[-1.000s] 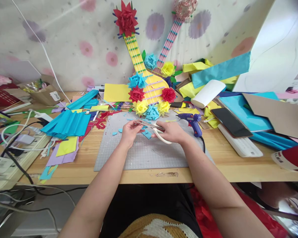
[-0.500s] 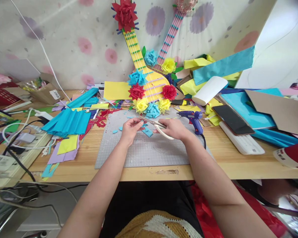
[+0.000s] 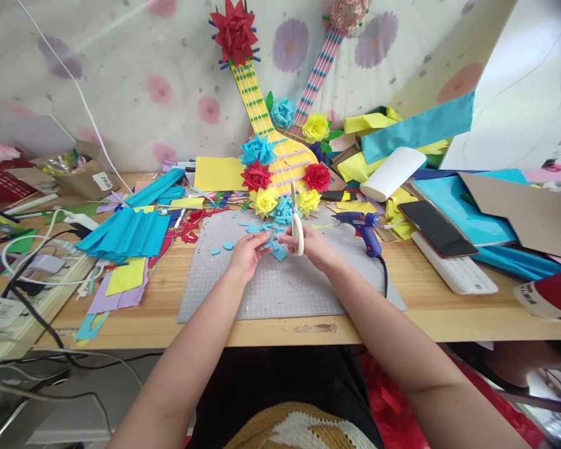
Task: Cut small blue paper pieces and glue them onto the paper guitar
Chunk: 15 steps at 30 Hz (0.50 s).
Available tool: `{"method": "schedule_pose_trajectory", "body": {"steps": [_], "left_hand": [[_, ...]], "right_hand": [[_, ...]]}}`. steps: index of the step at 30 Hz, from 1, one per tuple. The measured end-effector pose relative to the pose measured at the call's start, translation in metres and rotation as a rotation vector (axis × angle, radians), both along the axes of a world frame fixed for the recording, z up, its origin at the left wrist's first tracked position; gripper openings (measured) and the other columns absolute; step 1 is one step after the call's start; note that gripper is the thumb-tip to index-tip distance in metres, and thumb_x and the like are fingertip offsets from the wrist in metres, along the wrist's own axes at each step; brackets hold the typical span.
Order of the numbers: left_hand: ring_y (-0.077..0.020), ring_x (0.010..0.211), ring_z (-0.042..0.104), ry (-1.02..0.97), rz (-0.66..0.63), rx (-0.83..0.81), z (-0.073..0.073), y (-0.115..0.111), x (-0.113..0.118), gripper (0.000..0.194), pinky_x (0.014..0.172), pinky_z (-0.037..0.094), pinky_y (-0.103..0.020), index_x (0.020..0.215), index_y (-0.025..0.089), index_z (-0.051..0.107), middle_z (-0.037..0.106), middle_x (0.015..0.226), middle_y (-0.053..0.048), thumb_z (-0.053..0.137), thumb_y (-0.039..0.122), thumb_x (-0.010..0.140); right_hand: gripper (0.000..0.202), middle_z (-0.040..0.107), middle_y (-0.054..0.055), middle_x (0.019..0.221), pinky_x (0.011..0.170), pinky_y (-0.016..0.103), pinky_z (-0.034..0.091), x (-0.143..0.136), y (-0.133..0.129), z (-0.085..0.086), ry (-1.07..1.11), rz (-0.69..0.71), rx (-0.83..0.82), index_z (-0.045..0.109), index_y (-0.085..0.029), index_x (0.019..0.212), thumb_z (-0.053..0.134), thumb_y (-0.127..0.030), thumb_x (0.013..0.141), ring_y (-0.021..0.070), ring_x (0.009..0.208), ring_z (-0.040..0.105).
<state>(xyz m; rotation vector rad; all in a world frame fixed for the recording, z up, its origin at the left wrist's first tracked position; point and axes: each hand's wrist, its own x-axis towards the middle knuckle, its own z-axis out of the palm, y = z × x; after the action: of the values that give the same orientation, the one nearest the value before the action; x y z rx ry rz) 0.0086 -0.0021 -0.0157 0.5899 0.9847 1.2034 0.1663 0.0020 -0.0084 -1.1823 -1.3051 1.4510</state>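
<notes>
My right hand (image 3: 314, 248) holds a pair of scissors (image 3: 298, 236) by its white handles, the blades pointing up and away from me. Its thumb and forefinger reach toward my left hand (image 3: 249, 254), whose fingertips are pinched on a small blue paper piece, partly hidden by the fingers. Both hands are close together over a grey cutting mat (image 3: 262, 299). Blue paper scraps (image 3: 279, 254) lie under and around the fingertips. Just beyond stands a yellow paper guitar (image 3: 287, 163) trimmed with red, blue and yellow paper flowers.
A blue glue gun (image 3: 362, 226) rests right of the mat, its cord trailing forward. Farther right are a phone (image 3: 439, 226), a white power bank (image 3: 455, 265) and a red-and-white cup (image 3: 549, 293). Folded blue crepe paper (image 3: 126, 232) and a power strip (image 3: 51, 305) with cables occupy the left.
The scissors have swung from pointing left, near the left fingers, to pointing upward. My right hand has moved left, bringing its fingertips close to my left hand's.
</notes>
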Motion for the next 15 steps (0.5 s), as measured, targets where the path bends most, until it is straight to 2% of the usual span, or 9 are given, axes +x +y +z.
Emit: {"method": "schedule_pose_trajectory", "body": {"steps": [3,7,11,15], "left_hand": [[-0.008,0.062,0.06,0.009,0.021,-0.01,-0.001,-0.001,0.003,0.012,0.056,0.049,-0.02,0.058,0.014,0.066,0.069,0.075,-0.001,0.077,0.015,0.057],[-0.0086,0.064,0.061,0.027,0.001,0.009,-0.002,-0.002,0.007,0.014,0.053,0.048,-0.018,0.058,0.015,0.066,0.069,0.077,-0.002,0.079,0.017,0.054],[-0.0079,0.063,0.06,0.052,-0.064,0.015,-0.002,-0.003,0.007,0.017,0.051,0.047,-0.017,0.063,0.015,0.068,0.069,0.078,-0.003,0.081,0.022,0.055],[-0.0105,0.065,0.061,0.068,-0.152,0.035,0.001,-0.002,0.0,0.025,0.049,0.048,-0.019,0.072,0.015,0.069,0.068,0.077,-0.004,0.08,0.034,0.059]], "right_hand": [[0.053,0.057,-0.004,0.065,0.048,0.025,0.038,-0.009,0.001,-0.008,0.105,-0.024,-0.037,0.046,-0.02,0.076,0.083,-0.042,0.045,0.0085,0.049,0.048],[0.055,0.059,-0.004,0.066,0.049,0.026,0.039,-0.013,0.003,-0.014,0.146,-0.074,-0.025,0.044,-0.021,0.077,0.083,-0.04,0.044,0.0088,0.049,0.049],[0.054,0.057,-0.006,0.063,0.049,0.025,0.038,-0.011,0.002,-0.011,0.158,-0.092,-0.021,0.044,-0.021,0.076,0.082,-0.04,0.043,0.008,0.05,0.048],[0.054,0.055,-0.006,0.061,0.05,0.025,0.037,-0.006,0.0,-0.006,0.147,-0.079,-0.026,0.045,-0.02,0.077,0.082,-0.037,0.042,0.0084,0.052,0.047]]}}
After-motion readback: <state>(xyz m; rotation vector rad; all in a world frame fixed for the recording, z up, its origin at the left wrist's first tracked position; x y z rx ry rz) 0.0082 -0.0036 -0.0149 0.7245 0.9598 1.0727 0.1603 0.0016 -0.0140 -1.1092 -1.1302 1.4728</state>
